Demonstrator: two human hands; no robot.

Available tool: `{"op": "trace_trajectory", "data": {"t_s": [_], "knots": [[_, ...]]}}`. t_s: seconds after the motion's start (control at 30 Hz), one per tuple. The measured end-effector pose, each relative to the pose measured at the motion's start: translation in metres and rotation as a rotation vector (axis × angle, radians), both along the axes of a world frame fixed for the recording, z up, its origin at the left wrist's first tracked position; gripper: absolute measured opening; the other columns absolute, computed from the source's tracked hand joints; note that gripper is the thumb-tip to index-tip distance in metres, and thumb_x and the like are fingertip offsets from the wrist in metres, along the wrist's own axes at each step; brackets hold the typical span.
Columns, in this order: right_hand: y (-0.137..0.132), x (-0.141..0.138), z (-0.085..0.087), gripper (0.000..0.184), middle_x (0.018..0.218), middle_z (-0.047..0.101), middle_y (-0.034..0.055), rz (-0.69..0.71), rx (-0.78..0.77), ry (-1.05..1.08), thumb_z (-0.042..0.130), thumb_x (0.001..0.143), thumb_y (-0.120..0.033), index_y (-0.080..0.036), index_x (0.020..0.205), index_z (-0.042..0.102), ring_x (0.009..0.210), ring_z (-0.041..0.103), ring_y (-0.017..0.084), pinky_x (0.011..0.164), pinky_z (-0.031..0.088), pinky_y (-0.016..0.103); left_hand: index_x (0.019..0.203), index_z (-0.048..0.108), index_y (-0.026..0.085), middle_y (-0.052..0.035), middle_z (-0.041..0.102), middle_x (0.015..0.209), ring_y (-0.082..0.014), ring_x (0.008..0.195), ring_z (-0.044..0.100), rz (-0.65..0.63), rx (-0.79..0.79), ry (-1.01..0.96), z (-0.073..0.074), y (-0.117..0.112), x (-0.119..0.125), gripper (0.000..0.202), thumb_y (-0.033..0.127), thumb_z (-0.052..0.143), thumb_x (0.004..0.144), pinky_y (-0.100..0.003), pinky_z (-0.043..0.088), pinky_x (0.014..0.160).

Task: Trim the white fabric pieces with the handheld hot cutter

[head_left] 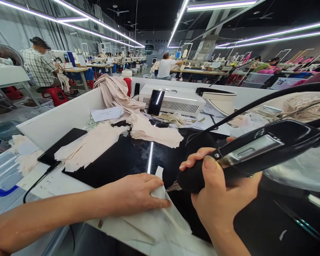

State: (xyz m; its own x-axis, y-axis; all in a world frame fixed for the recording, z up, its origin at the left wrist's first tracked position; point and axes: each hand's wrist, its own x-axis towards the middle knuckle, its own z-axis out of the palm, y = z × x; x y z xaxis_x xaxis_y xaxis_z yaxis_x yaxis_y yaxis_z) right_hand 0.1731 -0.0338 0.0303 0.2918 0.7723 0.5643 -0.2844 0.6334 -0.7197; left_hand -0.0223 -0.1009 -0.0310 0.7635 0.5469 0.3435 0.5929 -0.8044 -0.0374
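Pale, thin material [177, 217] lies at the table's near edge, partly over the black work surface. My left hand [138, 195] rests flat on it with the fingers stretched out, pressing rather than gripping. A narrow white strip [159, 172] sticks out beyond my fingertips. Held up on the right, a thick black corded hand tool [245, 153] with a metal plate on its side is wrapped by the fingers of my right hand [221, 195]. Its rounded end points left, close to my left fingers. A small metallic tip [174, 186] shows there, blurred against the black surface.
Stacks of cut beige fabric [154, 131] and more beige pieces [90, 145] lie beyond my hands. Behind them stand a phone [156, 102] and a white vented box [176, 97]. A black tablet-like device [61, 145] lies left. Black cables [256, 101] arch right. Co-workers sit farther off.
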Motion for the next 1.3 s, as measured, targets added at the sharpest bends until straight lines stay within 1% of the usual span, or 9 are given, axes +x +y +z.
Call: {"op": "trace_trajectory", "data": {"t_s": [0.1,0.17,0.27,0.33,0.5,0.63,0.83,1.07,1.3], "knots": [[-0.002,0.002,-0.001,0.053,0.079,0.078,-0.0098,-0.009,-0.01,-0.006,0.11,0.083,-0.047,-0.03,0.114,0.071,0.054,0.07,0.017,0.05,0.064,0.033,0.157,0.075,0.024,-0.0145,0.08,0.141,-0.0247,0.13,0.082,-0.014,-0.05,0.017,0.005,0.002,-0.003,0.036,0.013,0.061,0.126,-0.033,0.067,0.114],[-0.002,0.002,-0.001,0.058,0.08,0.077,-0.0099,-0.009,-0.01,-0.005,0.111,0.082,-0.049,-0.031,0.119,0.07,0.054,0.069,0.018,0.05,0.063,0.033,0.159,0.074,0.018,-0.017,0.081,0.146,-0.0263,0.14,0.08,-0.022,-0.079,0.026,0.008,0.007,-0.006,0.041,0.007,0.061,0.121,-0.033,0.066,0.12],[-0.002,0.003,-0.002,0.064,0.08,0.078,-0.0092,-0.006,-0.003,0.005,0.113,0.08,-0.05,-0.031,0.124,0.069,0.056,0.069,0.018,0.051,0.063,0.033,0.155,0.075,0.009,-0.0203,0.083,0.148,-0.0277,0.151,0.076,-0.059,-0.113,0.025,0.011,0.02,-0.008,0.042,0.001,0.06,0.116,-0.034,0.062,0.13],[-0.002,0.003,-0.002,0.066,0.08,0.077,-0.009,-0.01,-0.009,0.003,0.113,0.08,-0.05,-0.032,0.126,0.069,0.058,0.069,0.019,0.052,0.063,0.033,0.153,0.077,0.007,-0.0205,0.084,0.149,-0.0274,0.153,0.076,-0.095,-0.15,0.032,0.012,0.03,-0.008,0.043,0.0,0.059,0.115,-0.034,0.06,0.133],[-0.003,0.004,-0.003,0.07,0.08,0.077,-0.009,-0.004,-0.024,0.001,0.113,0.079,-0.05,-0.033,0.131,0.068,0.058,0.07,0.019,0.052,0.063,0.033,0.153,0.079,0.012,-0.0151,0.084,0.157,-0.0245,0.152,0.077,-0.1,-0.265,0.06,0.012,0.044,-0.011,0.048,-0.004,0.059,0.112,-0.03,0.061,0.129],[-0.004,0.004,-0.004,0.063,0.081,0.075,-0.0085,-0.027,-0.017,-0.013,0.111,0.081,-0.05,-0.031,0.125,0.071,0.056,0.068,0.019,0.051,0.064,0.035,0.153,0.08,0.012,-0.0157,0.084,0.156,-0.0252,0.152,0.078,-0.091,-0.292,0.025,0.01,0.043,-0.019,0.052,-0.007,0.06,0.11,-0.031,0.061,0.13],[-0.005,0.004,-0.001,0.052,0.079,0.076,-0.0094,-0.017,-0.051,0.011,0.108,0.078,-0.039,-0.032,0.115,0.071,0.055,0.069,0.019,0.051,0.065,0.036,0.16,0.08,0.021,-0.014,0.081,0.16,-0.0245,0.15,0.079,-0.089,-0.301,0.016,0.01,0.039,-0.025,0.067,-0.01,0.061,0.104,-0.03,0.064,0.124],[-0.004,0.001,0.006,0.055,0.077,0.075,-0.0106,-0.042,-0.101,0.014,0.105,0.073,-0.037,-0.037,0.115,0.071,0.052,0.068,0.021,0.046,0.064,0.038,0.156,0.083,0.024,-0.0137,0.081,0.161,-0.0252,0.15,0.078,-0.077,-0.289,-0.016,0.005,0.036,-0.024,0.065,-0.009,0.063,0.104,-0.034,0.065,0.126],[0.004,-0.007,0.009,0.054,0.077,0.075,-0.011,-0.048,-0.058,0.047,0.104,0.071,-0.036,-0.036,0.114,0.071,0.05,0.066,0.021,0.044,0.061,0.037,0.156,0.082,0.023,-0.0132,0.081,0.16,-0.0253,0.148,0.079,-0.078,-0.24,-0.033,0.001,0.034,-0.023,0.059,-0.007,0.064,0.109,-0.032,0.064,0.126]]}}
